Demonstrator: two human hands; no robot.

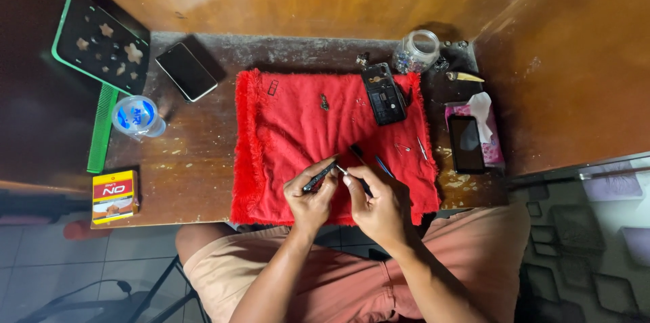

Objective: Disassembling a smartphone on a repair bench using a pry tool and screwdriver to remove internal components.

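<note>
Screwdriver (319, 178) pinched in left hand (311, 199), right hand (378, 206) gripping its tip

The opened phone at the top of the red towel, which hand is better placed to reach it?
Probably the right hand. It sits on the same side as the opened phone, more directly below it. The left hand lies further left and grips a dark slim tool; the right pinches only a small tool tip.

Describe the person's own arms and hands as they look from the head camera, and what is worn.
Both forearms are bare to the elbow, with no sleeves in view. The left hand and right hand wear no gloves; no watch, ring or bracelet can be made out. Salmon-pink shorts cover the lap.
</note>
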